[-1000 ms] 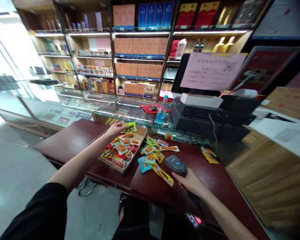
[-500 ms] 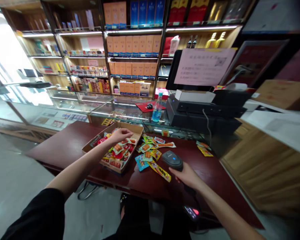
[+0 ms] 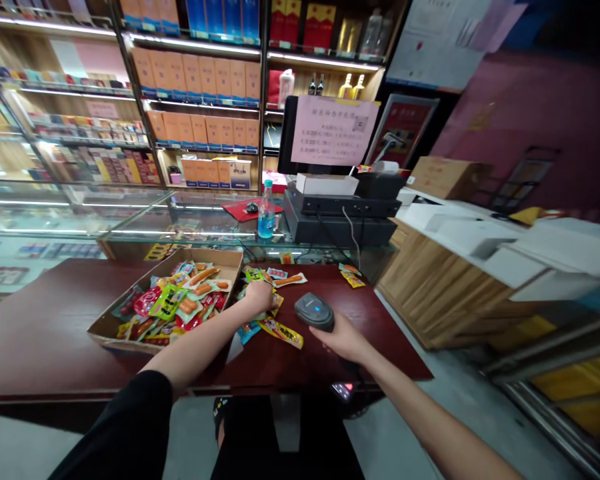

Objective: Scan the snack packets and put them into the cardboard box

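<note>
My left hand (image 3: pixel 259 297) is over the loose pile of snack packets, right of the box. Its fingers are bent down and partly hidden, so what they touch does not show. My right hand (image 3: pixel 347 339) is wrapped round a dark barcode scanner (image 3: pixel 311 310) with a small blue light, held above the table. A long yellow packet (image 3: pixel 281 331) lies between the two hands. The cardboard box (image 3: pixel 100 339) on the left holds several wrapped sausages and snacks, with a green packet (image 3: pixel 168 301) on top.
A blue bottle (image 3: pixel 266 215) stands on the glass counter (image 3: pixel 200 230) behind the table (image 3: pixel 45 320). Beside it is a monitor with a pink sheet (image 3: pixel 330 133). Yellow packets (image 3: pixel 353 279) lie at the table's back right. A phone (image 3: pixel 343 391) is near the front edge.
My left hand has moved from above the box to the loose packets on its right. The view has turned to the right. The scanner remains in my right hand.
</note>
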Demonstrator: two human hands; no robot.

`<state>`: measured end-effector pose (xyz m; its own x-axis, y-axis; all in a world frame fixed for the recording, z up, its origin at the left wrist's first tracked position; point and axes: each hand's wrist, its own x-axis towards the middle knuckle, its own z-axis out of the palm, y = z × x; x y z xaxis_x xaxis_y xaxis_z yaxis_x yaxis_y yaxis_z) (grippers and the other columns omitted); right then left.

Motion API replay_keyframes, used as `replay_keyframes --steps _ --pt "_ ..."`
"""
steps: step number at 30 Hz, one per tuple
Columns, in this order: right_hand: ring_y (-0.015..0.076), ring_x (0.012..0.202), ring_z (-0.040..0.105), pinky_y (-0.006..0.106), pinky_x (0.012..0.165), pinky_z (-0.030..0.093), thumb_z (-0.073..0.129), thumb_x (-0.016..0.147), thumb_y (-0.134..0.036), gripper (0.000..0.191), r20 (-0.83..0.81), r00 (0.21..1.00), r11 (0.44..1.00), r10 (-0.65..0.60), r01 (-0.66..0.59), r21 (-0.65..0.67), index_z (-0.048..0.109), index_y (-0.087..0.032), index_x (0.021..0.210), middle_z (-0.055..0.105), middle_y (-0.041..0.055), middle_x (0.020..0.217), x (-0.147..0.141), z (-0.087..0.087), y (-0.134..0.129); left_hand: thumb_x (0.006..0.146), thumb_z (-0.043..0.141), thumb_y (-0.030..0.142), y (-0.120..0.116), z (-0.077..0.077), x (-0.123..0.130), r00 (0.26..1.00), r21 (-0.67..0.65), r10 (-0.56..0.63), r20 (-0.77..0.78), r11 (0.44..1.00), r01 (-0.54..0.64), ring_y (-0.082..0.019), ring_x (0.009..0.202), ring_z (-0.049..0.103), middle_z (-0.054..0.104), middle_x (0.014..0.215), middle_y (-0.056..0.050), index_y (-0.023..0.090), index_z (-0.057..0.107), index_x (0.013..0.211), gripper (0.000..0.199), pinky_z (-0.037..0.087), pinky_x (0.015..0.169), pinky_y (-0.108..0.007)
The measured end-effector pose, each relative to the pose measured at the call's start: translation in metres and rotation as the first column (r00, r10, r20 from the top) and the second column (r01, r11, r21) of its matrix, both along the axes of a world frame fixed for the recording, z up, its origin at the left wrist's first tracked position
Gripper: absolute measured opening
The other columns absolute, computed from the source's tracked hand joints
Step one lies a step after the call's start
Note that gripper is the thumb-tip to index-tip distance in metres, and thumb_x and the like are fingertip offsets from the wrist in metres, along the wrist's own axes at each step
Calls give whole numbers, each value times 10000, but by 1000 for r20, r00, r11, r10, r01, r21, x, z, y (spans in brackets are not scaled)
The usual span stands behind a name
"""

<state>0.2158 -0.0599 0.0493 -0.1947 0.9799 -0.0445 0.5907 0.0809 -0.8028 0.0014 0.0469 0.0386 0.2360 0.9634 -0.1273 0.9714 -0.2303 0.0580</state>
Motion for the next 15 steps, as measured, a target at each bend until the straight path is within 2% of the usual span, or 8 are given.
replay_keyframes --steps 4,7,11,15 --pt "146 422 601 210 434 447 630 781 -346 216 23 1000 1000 -9 9 16 627 -161 894 622 -13 496 2 -3 2 694 762 348 -4 -10 -3 999 -6 -23 35 1000 24 -305 999 662 688 1064 -211 101 690 1009 407 509 843 -345" --pt "151 437 613 210 436 444 625 790 -352 220 19 1000 1000 -6 6 21 637 -161 899 639 -2 516 0 -7 4 645 786 326 6 -13 -15 975 -70 20 220 998 -4 -266 972 666 709 1054 -135 156 691 1028 430 501 801 -293" --pt "153 432 612 217 448 451 611 806 -357 205 9 1000 1000 18 -19 24 642 -165 873 626 -5 492 -4 -7 4 629 782 287 20 -16 -32 829 -192 120 547 981 -15 -177 758 654 703 753 -18 155 712 815 238 470 652 -224" --pt "158 427 614 223 444 453 611 803 -349 205 7 1000 999 23 -23 28 642 -165 888 629 -6 494 -7 -6 3 620 769 203 22 -18 -34 643 -289 220 733 957 2 -101 553 552 591 584 39 143 632 685 163 425 527 -201"
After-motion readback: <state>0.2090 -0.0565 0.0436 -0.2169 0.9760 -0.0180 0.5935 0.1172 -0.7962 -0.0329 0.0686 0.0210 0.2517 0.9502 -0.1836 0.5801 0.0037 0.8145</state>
